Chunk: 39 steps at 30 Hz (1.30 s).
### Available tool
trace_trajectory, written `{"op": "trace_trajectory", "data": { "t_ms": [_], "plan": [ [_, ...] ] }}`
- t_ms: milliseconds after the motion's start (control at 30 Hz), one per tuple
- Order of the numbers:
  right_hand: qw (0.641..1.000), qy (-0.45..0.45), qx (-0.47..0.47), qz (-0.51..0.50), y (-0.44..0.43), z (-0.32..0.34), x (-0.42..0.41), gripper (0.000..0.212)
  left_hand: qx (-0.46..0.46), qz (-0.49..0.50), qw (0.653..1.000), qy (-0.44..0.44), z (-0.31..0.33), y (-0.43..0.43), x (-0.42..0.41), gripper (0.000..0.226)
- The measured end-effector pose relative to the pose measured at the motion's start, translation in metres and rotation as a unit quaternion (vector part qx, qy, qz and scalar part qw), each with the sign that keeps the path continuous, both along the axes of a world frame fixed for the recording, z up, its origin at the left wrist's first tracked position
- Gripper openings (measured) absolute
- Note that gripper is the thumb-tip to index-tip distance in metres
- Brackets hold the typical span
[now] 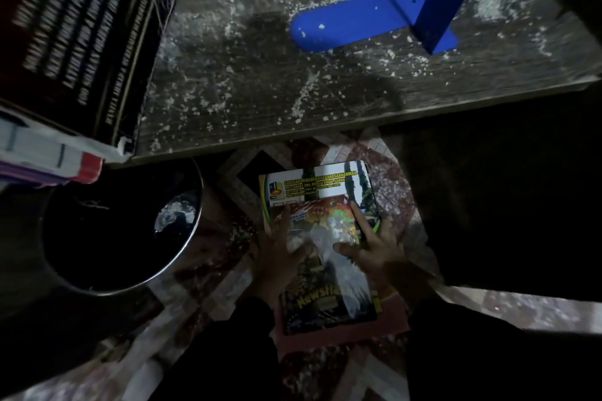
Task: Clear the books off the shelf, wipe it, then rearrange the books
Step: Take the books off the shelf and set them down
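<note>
Grip: your left hand (277, 251) and right hand (378, 246) clasp the book stack (325, 221), near | shelf (293, 91) dusty, far; black book (81, 36) far left

The top magazine (329, 301) reads "Newsfl…"; the booklet (312, 180) beneath seemingly says "Sekolah Menengah Kebangsaan Tawau".

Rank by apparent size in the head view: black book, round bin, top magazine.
1-2. black book, round bin: about alike, can't separate them.
3. top magazine: clearly smallest.
</note>
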State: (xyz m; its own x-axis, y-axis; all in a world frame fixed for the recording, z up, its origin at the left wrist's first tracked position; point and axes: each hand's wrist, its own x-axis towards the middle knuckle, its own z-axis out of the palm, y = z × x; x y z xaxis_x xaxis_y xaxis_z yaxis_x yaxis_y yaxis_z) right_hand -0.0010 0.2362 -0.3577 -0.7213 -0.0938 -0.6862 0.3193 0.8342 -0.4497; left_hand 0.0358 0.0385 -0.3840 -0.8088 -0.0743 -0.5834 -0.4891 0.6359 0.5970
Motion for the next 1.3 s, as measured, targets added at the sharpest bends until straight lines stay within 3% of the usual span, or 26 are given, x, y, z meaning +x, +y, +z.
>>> {"op": "trace_trajectory", "data": {
  "t_ms": [67,133,233,300,367,433,500,567,633,733,833,900,1067,1300],
  "plan": [
    [0.999,0.010,0.040,-0.001,-0.005,-0.002,0.007,0.082,0.001,0.008,1.000,-0.017,0.007,0.002,-0.003,0.088],
    [0.996,0.036,0.085,-0.008,-0.013,0.000,0.016,0.077,-0.054,-0.002,0.998,-0.031,0.016,0.008,-0.006,0.085],
    [0.991,0.054,0.121,-0.032,-0.028,0.019,0.027,0.081,-0.112,-0.028,0.993,-0.037,0.047,0.017,-0.010,0.060],
    [0.991,0.045,0.082,-0.093,-0.039,0.046,0.025,0.077,-0.077,-0.039,0.996,-0.038,0.081,0.019,-0.012,0.036],
    [0.988,0.050,0.023,-0.147,-0.051,0.080,0.017,0.056,-0.049,-0.043,0.998,-0.009,0.124,0.016,-0.012,0.019],
    [0.982,0.091,-0.059,-0.152,-0.066,0.123,0.011,0.028,-0.053,-0.019,0.997,0.055,0.170,0.009,-0.010,0.023],
    [0.965,0.158,-0.145,-0.149,-0.086,0.169,0.006,0.013,-0.007,0.029,0.989,0.142,0.216,-0.003,-0.003,0.021],
    [0.931,0.212,-0.250,-0.160,-0.109,0.218,0.001,0.025,-0.013,0.048,0.970,0.239,0.262,-0.020,0.009,0.017],
    [0.895,0.261,-0.327,-0.153,-0.135,0.266,-0.002,0.034,-0.046,0.079,0.927,0.364,0.305,-0.038,0.019,0.029],
    [0.844,0.318,-0.416,-0.113,-0.177,0.323,-0.007,0.033,-0.131,0.129,0.815,0.550,0.362,-0.074,0.025,0.032],
    [0.816,0.338,-0.464,-0.062,-0.211,0.358,-0.009,0.043,-0.264,0.186,0.697,0.640,0.407,-0.111,0.023,0.034],
    [0.821,0.333,-0.463,-0.001,-0.226,0.368,-0.011,0.058,-0.323,0.209,0.660,0.645,0.425,-0.131,0.019,0.047],
    [0.843,0.345,-0.406,0.071,-0.242,0.372,-0.011,0.091,-0.359,0.172,0.727,0.560,0.436,-0.153,0.004,0.082],
    [0.829,0.399,-0.374,0.120,-0.241,0.367,-0.010,0.105,-0.398,0.170,0.702,0.565,0.432,-0.151,0.001,0.073]
  ]
}}
